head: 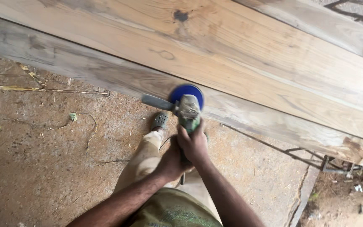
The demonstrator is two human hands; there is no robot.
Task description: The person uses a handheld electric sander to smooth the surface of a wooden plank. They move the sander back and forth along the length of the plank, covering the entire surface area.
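Both hands, right hand (pixel 195 143) ahead and left hand (pixel 174 159) behind, are gripping the green angle grinder (pixel 188 112) tight, its blue disc (pixel 186 93) sitting on the wooden plank (pixel 240 71)'s grey edge. Probably best keeping that disc flat and gliding with the grain so it's not gouging.

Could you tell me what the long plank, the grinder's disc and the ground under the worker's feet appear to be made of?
Plank: solid wood, bare and unvarnished, with visible grain and a dark knot; its near edge looks grey and weathered. Grinder disc: blue, probably an abrasive sanding disc; motion blur hides its texture. Ground: rough concrete or packed earth, speckled and cracked.
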